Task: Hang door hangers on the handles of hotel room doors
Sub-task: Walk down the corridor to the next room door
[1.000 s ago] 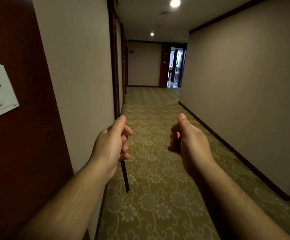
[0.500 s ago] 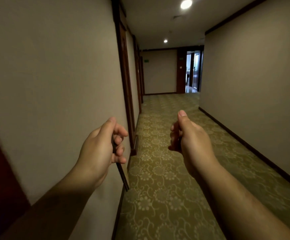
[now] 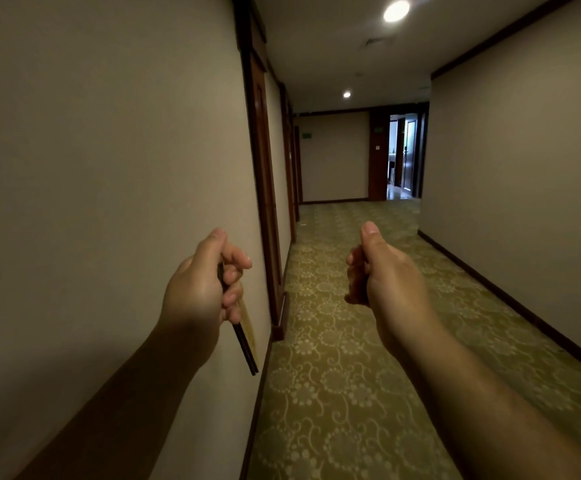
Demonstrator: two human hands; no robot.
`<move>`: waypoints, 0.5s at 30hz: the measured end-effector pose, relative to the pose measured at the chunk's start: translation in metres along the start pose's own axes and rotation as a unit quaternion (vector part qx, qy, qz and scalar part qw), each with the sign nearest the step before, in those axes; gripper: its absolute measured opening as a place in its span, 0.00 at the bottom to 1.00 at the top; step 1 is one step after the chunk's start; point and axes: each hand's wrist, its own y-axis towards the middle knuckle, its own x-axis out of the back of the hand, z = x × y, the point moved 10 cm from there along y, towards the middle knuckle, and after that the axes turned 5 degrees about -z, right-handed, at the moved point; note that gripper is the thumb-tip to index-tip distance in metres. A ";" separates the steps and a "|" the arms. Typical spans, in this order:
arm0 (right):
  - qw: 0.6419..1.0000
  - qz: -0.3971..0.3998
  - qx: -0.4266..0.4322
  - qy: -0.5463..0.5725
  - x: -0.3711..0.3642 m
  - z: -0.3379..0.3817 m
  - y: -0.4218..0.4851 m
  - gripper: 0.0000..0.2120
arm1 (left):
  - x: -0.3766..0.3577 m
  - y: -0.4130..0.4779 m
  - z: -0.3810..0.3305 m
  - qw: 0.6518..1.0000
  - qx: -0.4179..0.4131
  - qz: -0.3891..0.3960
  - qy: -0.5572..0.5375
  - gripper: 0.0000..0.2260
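My left hand (image 3: 200, 289) grips a thin stack of door hangers (image 3: 245, 344), seen edge-on, dark with a pale tan face, hanging down below my fingers close to the left wall. My right hand (image 3: 382, 271) is held out at the same height, fingers curled in and thumb up; nothing shows in it. A dark wooden door frame (image 3: 264, 202) stands just ahead on the left wall. Its handle is hidden from this angle.
I stand in a hotel corridor with a green patterned carpet (image 3: 344, 341). Beige walls run on both sides, the left one very near my arm. More door frames follow on the left, and an open doorway (image 3: 401, 157) shows light at the far end.
I have walked forward along the corridor: the red-brown door with the white panel has left the view and the left door frame is closer. Both hands keep their pose.
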 end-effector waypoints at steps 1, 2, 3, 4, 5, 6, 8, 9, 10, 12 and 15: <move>1.000 -0.005 -0.001 -0.001 -0.008 -0.005 0.019 0.23 | -0.003 0.022 0.007 1.000 0.004 0.000 0.001 0.21; 1.000 -0.011 -0.003 -0.004 -0.014 -0.011 0.037 0.23 | -0.006 0.043 0.016 1.000 0.009 0.000 0.002 0.21; 1.000 -0.017 -0.005 -0.007 -0.018 -0.017 0.054 0.23 | -0.010 0.063 0.024 1.000 0.012 0.001 0.002 0.21; 1.000 -0.022 -0.007 -0.011 -0.021 -0.022 0.067 0.23 | -0.013 0.079 0.032 1.000 0.014 0.002 0.004 0.20; 0.999 -0.029 -0.004 -0.012 -0.022 -0.028 0.083 0.24 | -0.017 0.098 0.041 1.000 0.014 0.005 0.006 0.20; 0.999 -0.037 -0.003 -0.011 -0.023 -0.034 0.097 0.24 | -0.021 0.114 0.049 1.000 0.013 0.006 0.009 0.20; 0.999 -0.050 -0.012 -0.012 -0.023 -0.048 0.125 0.23 | -0.029 0.142 0.067 1.000 0.020 0.002 0.010 0.19; 0.998 -0.053 -0.019 -0.012 -0.025 -0.056 0.139 0.23 | -0.033 0.155 0.075 1.000 0.024 0.004 0.005 0.19; 0.998 -0.053 -0.023 -0.010 -0.028 -0.063 0.153 0.23 | -0.037 0.169 0.084 1.000 0.026 0.007 0.000 0.19; 0.998 -0.050 -0.026 -0.009 -0.036 -0.080 0.181 0.23 | -0.045 0.196 0.101 0.999 0.032 0.015 -0.006 0.19; 0.998 -0.059 -0.031 -0.012 -0.044 -0.104 0.226 0.23 | -0.061 0.237 0.128 0.999 0.033 0.021 -0.002 0.19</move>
